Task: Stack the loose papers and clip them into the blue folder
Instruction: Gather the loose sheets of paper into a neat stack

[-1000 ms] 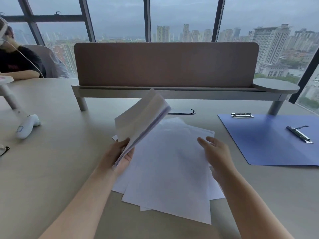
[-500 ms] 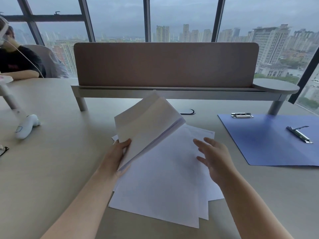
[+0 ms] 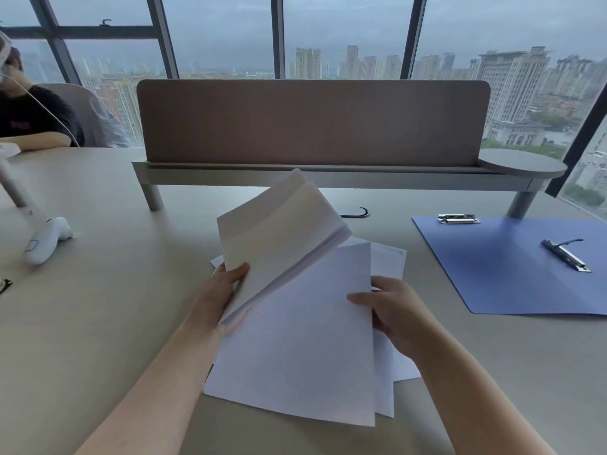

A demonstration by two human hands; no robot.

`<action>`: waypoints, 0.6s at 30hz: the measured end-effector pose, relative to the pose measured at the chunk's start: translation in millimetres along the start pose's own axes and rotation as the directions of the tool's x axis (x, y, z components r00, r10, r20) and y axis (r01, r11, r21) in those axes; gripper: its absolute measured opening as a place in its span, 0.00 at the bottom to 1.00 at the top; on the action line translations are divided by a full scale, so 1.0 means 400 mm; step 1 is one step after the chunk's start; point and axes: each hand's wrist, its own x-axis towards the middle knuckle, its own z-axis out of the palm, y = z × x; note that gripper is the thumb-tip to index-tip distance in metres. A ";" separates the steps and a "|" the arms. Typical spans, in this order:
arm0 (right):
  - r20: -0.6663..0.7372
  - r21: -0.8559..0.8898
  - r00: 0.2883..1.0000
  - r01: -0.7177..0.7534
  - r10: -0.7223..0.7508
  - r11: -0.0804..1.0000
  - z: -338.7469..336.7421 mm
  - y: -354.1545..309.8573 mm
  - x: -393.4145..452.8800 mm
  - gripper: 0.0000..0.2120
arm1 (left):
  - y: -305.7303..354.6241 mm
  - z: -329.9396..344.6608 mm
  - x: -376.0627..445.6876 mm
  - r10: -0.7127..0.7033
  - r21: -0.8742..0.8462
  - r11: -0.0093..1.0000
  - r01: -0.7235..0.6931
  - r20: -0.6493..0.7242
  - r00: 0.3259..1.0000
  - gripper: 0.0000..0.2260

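I am clamping a raised stack of white papers (image 3: pixel 279 238) in my left grip (image 3: pixel 218 295); my right grip (image 3: pixel 391 310) is pinching one loose white sheet (image 3: pixel 295 349), several lying underneath on the beige counter (image 3: pixel 115 323), beside one open blue folder (image 3: pixel 512 270).

A brown desk divider (image 3: pixel 312 123) stands on the table (image 3: pixel 108 310); a white handheld device (image 3: pixel 46 239) lies far left.

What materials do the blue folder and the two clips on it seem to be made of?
The flat blue folder looks like thin matte plastic or coated card; which one is unclear, as it lies flat with a soft, dull sheen. The silver clip at its top edge and the long clip bar appear to be metal: both reflect light brightly.
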 end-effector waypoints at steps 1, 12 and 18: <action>0.038 -0.177 0.999 0.037 -0.031 0.984 0.005 0.005 -0.005 0.13 | 0.002 0.003 -0.003 0.009 0.010 1.000 -0.009 0.008 1.000 0.14; -0.019 0.162 0.994 0.109 -0.107 0.981 -0.009 -0.016 -0.002 0.11 | 0.039 0.035 -0.059 0.133 0.208 0.966 -0.156 0.122 0.984 0.11; 0.000 0.321 0.999 0.044 -0.047 0.946 -0.008 -0.012 -0.001 0.15 | 0.027 0.059 -0.073 0.173 0.258 0.944 -0.207 0.150 0.973 0.11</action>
